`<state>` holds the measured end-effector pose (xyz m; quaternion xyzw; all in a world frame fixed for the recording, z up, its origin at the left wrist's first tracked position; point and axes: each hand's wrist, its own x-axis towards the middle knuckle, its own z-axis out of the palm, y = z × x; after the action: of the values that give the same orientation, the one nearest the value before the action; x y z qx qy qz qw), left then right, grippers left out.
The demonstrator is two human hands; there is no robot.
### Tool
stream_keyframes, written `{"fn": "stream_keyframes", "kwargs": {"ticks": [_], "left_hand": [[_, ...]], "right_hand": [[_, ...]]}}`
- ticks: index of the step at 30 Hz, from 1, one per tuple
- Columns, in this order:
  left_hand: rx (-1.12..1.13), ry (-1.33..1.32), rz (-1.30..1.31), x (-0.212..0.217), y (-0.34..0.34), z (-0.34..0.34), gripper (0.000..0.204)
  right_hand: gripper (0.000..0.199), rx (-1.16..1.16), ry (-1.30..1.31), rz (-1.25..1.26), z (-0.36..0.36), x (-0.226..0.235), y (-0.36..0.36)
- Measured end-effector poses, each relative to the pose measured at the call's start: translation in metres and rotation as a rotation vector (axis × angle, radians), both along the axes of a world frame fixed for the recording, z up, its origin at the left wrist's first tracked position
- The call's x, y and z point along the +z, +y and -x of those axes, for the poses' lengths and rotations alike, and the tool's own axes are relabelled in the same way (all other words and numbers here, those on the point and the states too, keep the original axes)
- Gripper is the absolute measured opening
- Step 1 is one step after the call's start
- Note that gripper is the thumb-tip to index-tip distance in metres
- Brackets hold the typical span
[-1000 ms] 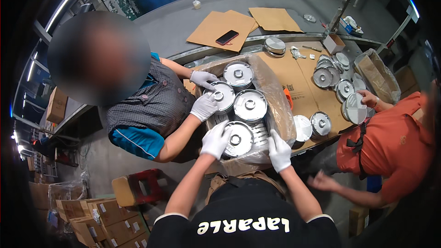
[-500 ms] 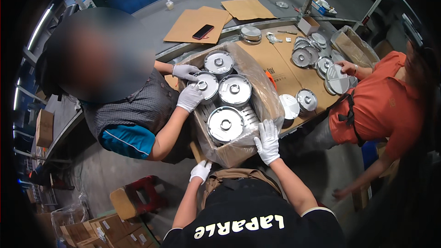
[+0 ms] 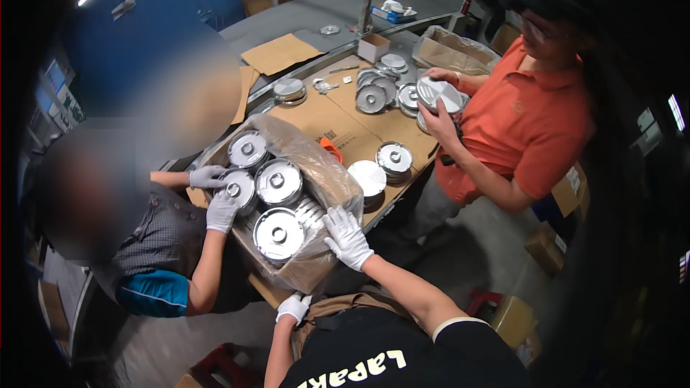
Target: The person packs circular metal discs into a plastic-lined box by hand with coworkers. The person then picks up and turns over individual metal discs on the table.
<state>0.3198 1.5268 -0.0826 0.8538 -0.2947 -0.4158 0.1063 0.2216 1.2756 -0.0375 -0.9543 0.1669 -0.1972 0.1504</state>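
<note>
A cardboard box (image 3: 244, 249) lined with a clear plastic bag (image 3: 330, 162) stands in front of me, holding stacks of round silver metal discs (image 3: 279, 234) with raised hub rings. My right hand (image 3: 348, 239), white-gloved, lies on the bag at the box's right rim with fingers stretched out. At the box's near lower corner, my gloved left hand (image 3: 293, 307) is closed around the end of a brown strip (image 3: 267, 290); its fingers are partly hidden. Across the left side, a co-worker's two gloved hands (image 3: 221, 213) touch a disc (image 3: 237, 188) in the box.
On the cardboard-covered table (image 3: 309, 118) are more disc stacks (image 3: 394, 161), an orange object (image 3: 330, 149) and a small open carton (image 3: 373, 47). A person in an orange shirt (image 3: 514, 122) stands at the right, holding a disc (image 3: 438, 95). A stool (image 3: 514, 320) stands lower right.
My view has swung right, so the box and table appear farther left. The person in orange now has both hands at a disc. My hands keep their places at the box.
</note>
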Motion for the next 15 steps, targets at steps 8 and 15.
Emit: {"fn": "stream_keyframes", "kwargs": {"ticks": [8,15], "left_hand": [[-0.123,-0.113,-0.234,0.011,-0.033,0.008,0.068],[-0.224,-0.214,-0.421,0.034,-0.053,0.022,0.065]], "right_hand": [[0.062,0.069,-0.001,-0.023,0.015,0.008,-0.008],[0.048,-0.016,0.066,-0.186,0.132,-0.032,-0.05]]}}
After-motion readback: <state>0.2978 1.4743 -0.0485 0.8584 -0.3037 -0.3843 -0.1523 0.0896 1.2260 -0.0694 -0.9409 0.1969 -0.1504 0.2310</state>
